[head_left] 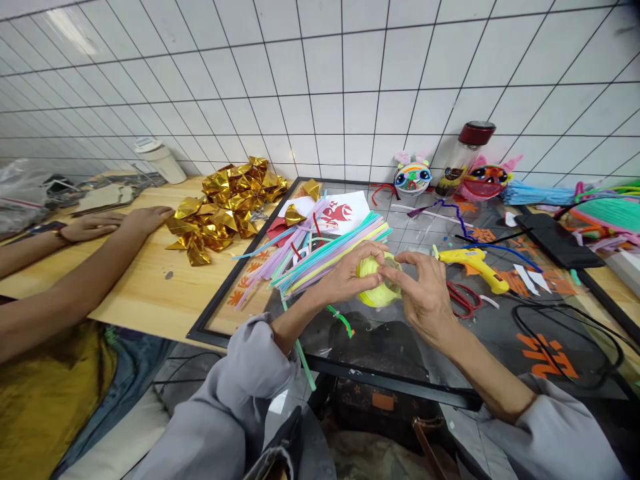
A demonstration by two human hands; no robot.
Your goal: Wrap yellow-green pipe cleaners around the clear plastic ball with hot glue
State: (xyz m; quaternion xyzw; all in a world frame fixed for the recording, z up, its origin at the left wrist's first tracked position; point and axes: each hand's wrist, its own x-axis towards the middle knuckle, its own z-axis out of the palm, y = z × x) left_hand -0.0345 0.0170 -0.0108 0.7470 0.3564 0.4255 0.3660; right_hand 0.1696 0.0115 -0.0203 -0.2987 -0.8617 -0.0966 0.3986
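Note:
My left hand (347,275) holds a round yellow piece (377,297), which looks wound from pipe cleaner, with thumb and fingers on its left and upper side. From the right, the thumb and forefinger of my right hand (429,293) close on its edge, where something clear shows; whether they pinch a strand is hard to make out. A bundle of pastel pipe cleaners (330,257) lies just beyond my left hand. To the right of my right hand are a yellow glue gun (475,263) and red-handled scissors (465,300). A short green pipe cleaner (341,320) rests below the yellow piece.
Two decorated faces, one white-based (413,179) and one pink (484,181), stand by the wall beside a bottle (463,157). A black phone (557,240) and black cable (545,320) lie right. Gold foil shapes (225,207) and another person's arms (75,267) are left.

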